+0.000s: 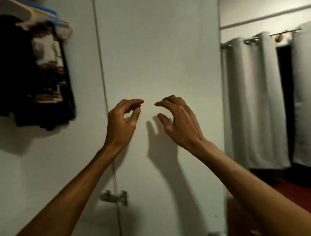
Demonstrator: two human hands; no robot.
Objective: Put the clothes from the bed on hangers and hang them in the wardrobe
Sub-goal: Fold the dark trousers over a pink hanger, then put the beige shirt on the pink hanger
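Left hand [122, 120] and right hand [176, 119] hover apart, loosely curled, empty, right of a hung dark shirt [49, 72] (soft, limp; likely best held by its hanger [38, 15]).

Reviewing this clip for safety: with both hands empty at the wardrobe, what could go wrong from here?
1. The left hand hovers close to the seam above the hinge; if the door panel swings, fingers might get pinched.
2. The dark garment hangs near that seam and could catch in it when the door shuts.
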